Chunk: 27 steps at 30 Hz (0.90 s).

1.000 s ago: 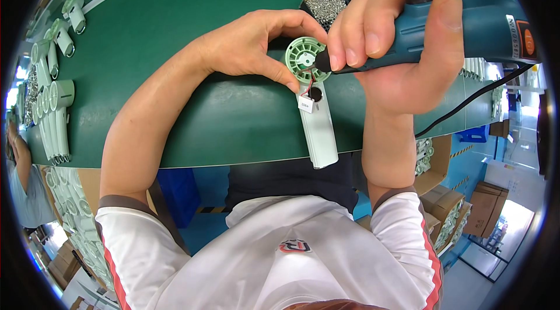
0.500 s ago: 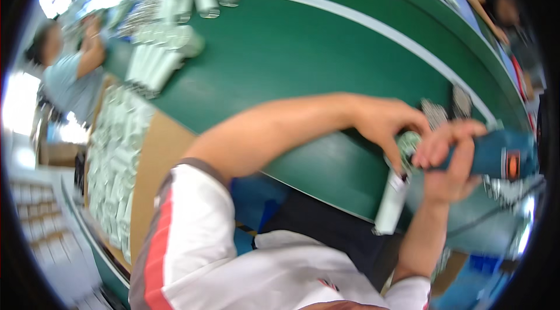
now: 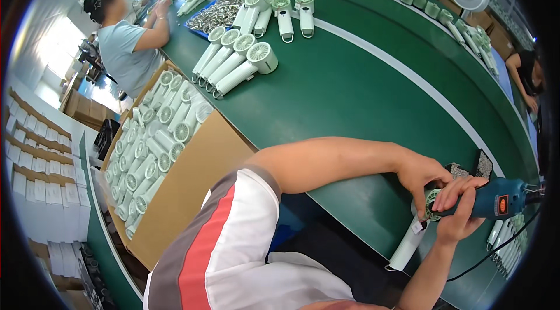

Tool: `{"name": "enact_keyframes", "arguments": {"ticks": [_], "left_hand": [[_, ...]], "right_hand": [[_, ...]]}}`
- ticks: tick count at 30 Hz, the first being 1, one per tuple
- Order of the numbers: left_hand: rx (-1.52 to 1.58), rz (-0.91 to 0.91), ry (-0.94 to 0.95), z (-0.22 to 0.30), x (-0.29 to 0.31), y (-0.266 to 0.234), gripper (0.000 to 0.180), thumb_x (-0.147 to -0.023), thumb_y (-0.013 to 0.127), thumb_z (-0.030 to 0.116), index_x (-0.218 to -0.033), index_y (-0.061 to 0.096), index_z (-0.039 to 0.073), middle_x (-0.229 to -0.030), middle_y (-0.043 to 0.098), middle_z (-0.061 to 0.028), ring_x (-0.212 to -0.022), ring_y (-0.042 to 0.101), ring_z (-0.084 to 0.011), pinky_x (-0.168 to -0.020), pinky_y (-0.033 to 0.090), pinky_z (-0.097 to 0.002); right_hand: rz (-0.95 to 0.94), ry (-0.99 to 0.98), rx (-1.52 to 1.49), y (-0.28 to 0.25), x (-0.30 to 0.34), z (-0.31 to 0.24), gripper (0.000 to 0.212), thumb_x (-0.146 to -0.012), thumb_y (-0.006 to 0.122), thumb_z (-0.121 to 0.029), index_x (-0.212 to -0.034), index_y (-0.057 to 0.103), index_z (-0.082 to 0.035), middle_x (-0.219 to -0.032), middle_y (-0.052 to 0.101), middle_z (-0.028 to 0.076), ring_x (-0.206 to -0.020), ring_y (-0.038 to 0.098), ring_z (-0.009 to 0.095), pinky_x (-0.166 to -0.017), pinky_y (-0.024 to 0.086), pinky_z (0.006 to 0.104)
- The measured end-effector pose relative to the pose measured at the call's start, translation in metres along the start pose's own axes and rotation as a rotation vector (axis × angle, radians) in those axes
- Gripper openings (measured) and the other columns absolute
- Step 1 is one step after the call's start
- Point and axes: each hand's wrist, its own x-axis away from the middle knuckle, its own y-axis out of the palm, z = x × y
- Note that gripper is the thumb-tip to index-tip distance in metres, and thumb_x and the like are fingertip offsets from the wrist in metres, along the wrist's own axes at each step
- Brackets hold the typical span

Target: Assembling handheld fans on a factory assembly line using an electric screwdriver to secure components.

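My left hand (image 3: 421, 177) curls its fingers around the head of a pale green handheld fan (image 3: 406, 246), whose white handle slants down toward the table's near edge. In my right hand (image 3: 457, 209) is a teal electric screwdriver (image 3: 494, 199), lying nearly sideways with its tip end toward the round fan head (image 3: 432, 200). My right fingers wrap over the tool's front end and hide its bit, so contact with a screw cannot be made out. Just beyond both hands stand small black trays (image 3: 483, 164) with tiny metal parts.
A cardboard box (image 3: 192, 193) full of handheld fans stands at left. More fans (image 3: 239, 65) lie on the green table (image 3: 338, 88), near a blue tray (image 3: 204, 31) of metal pieces. White parts (image 3: 508, 243) and a black cord (image 3: 496, 250) are at right. A co-worker (image 3: 125, 47) sits far left.
The view has swung left and steadied, so my hands and the table's things appear lower and farther right. Both hands keep their hold on the fan and the screwdriver.
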Motion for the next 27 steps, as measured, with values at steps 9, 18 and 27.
{"name": "enact_keyframes", "arguments": {"ticks": [9,18,27], "left_hand": [[-0.048,0.001,-0.124,0.031,0.012,-0.012,0.061,-0.075,0.093,0.012,-0.126,0.061,0.001,-0.114,0.068,-0.0076,-0.108,0.064,-0.0164,-0.098,0.052,-0.0327],[0.074,-0.025,-0.179,0.025,0.003,-0.004,0.072,-0.073,0.091,0.008,-0.136,0.056,0.001,-0.127,0.068,-0.0096,-0.122,0.063,-0.0193,-0.11,0.046,-0.035],[0.042,-0.009,-0.192,0.027,0.001,-0.004,0.074,-0.072,0.092,0.008,-0.137,0.056,0.0,-0.128,0.066,-0.0091,-0.123,0.062,-0.0188,-0.11,0.046,-0.035]], "right_hand": [[-0.06,0.115,0.078,-0.018,-0.018,-0.014,0.018,-0.103,0.054,-0.017,-0.106,0.055,0.001,-0.064,0.052,0.008,-0.05,0.052,0.019,-0.045,0.049,0.0351],[0.094,-0.136,-0.029,-0.134,-0.015,-0.043,0.044,-0.107,0.037,-0.036,-0.115,0.061,0.0,-0.068,0.049,0.008,-0.053,0.046,0.021,-0.046,0.043,0.0366],[0.163,-0.095,0.105,-0.142,0.001,-0.018,0.04,-0.107,0.039,-0.029,-0.118,0.059,0.004,-0.068,0.05,0.009,-0.052,0.048,0.023,-0.045,0.046,0.0391]]}}
